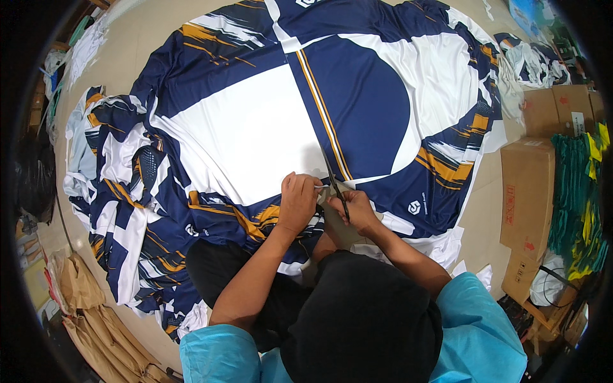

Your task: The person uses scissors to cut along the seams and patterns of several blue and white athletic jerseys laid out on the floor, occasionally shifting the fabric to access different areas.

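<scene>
A large spread of printed fabric [242,140] in navy, white and orange lies over the floor in front of me. My right hand [359,212] is closed around the handles of a pair of scissors [333,176]. Their blades point away from me, along the border between a white panel and a navy panel [367,108] with a striped band [320,105]. Just left of the scissors, my left hand [297,201] pinches the near edge of the fabric. Its fingertips are close to the blades. How far the blades stand apart is hard to make out.
Crumpled fabric in the same colours [121,198] is heaped at the left. Cardboard boxes [527,191] stand at the right, beside a stack of green and yellow cloth [575,198]. Brown paper or cloth [96,319] lies at the lower left. White scraps [447,249] lie near my right forearm.
</scene>
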The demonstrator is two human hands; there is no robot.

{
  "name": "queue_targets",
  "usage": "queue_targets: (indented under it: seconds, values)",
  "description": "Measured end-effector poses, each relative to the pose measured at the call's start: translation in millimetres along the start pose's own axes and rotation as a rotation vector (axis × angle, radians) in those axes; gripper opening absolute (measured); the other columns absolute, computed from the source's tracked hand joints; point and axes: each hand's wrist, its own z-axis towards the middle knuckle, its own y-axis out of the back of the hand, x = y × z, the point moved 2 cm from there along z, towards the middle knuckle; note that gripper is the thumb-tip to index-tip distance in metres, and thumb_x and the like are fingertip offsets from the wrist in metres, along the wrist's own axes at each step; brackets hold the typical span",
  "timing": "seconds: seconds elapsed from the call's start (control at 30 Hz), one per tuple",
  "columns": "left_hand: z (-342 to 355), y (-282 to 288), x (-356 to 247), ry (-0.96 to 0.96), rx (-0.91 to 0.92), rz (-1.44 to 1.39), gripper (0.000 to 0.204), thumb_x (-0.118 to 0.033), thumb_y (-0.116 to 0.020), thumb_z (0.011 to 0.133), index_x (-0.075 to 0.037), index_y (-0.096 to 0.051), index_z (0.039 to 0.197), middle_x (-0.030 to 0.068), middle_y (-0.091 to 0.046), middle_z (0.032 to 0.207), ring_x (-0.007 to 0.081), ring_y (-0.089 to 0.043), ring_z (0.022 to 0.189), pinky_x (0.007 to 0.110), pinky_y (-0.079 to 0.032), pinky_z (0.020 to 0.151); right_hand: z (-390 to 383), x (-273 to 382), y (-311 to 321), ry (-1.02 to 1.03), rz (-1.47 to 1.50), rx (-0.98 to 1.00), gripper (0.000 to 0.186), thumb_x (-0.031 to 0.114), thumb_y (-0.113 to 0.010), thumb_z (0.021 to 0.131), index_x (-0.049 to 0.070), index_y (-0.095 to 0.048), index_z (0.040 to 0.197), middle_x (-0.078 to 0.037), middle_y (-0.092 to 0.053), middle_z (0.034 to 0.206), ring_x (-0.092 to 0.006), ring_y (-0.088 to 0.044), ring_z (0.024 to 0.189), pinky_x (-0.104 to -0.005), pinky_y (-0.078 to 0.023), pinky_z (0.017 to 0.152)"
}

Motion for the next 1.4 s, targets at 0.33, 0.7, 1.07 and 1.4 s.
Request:
queue_targets:
  seconds: [0.33,0.7,1.07,1.4]
  values:
    - [-0.3,1.1,0.0,0.002,0.014,-0.01,0.02,-0.009,-0.069,0.097,-0.007,-0.066,0.117,0.0068,-0.063,0.113,0.0281,-0.061,0.117,0.054,-0.041,0.118,-2.5,0.5,-0.1,-0.022,0.04,0.046,0.036,0.029,-0.085,0.093,0.005,-0.066,0.074,0.001,-0.056,0.06,-0.0074,-0.049,0.045,-0.0261,-0.036,0.044]
    - [0.3,2.4,-1.0,-0.003,0.02,0.007,0.019,-0.01,-0.07,0.097,-0.008,-0.067,0.116,0.0056,-0.063,0.111,0.0275,-0.061,0.115,0.054,-0.042,0.118,0.7,3.8,-2.1,-0.04,0.035,0.007,0.036,0.03,-0.086,0.092,0.005,-0.065,0.075,0.001,-0.057,0.06,-0.0074,-0.05,0.045,-0.0261,-0.036,0.043]
    - [0.1,2.0,-0.5,-0.011,-0.002,-0.013,0.021,-0.008,-0.07,0.096,-0.007,-0.066,0.116,0.0064,-0.063,0.111,0.0282,-0.061,0.115,0.054,-0.042,0.117,2.0,0.2,-0.7,-0.038,0.012,0.011,0.034,0.03,-0.085,0.093,0.004,-0.069,0.079,0.002,-0.057,0.06,-0.0068,-0.049,0.045,-0.0258,-0.036,0.044]
    - [-0.5,1.5,0.0,-0.009,0.018,-0.004,0.021,-0.008,-0.07,0.096,-0.007,-0.066,0.117,0.0066,-0.063,0.112,0.0283,-0.062,0.115,0.054,-0.042,0.117,-2.5,-0.3,-0.5,-0.036,0.058,0.023,0.035,0.03,-0.085,0.094,0.006,-0.067,0.077,0.003,-0.056,0.06,-0.0064,-0.049,0.045,-0.0253,-0.035,0.044]
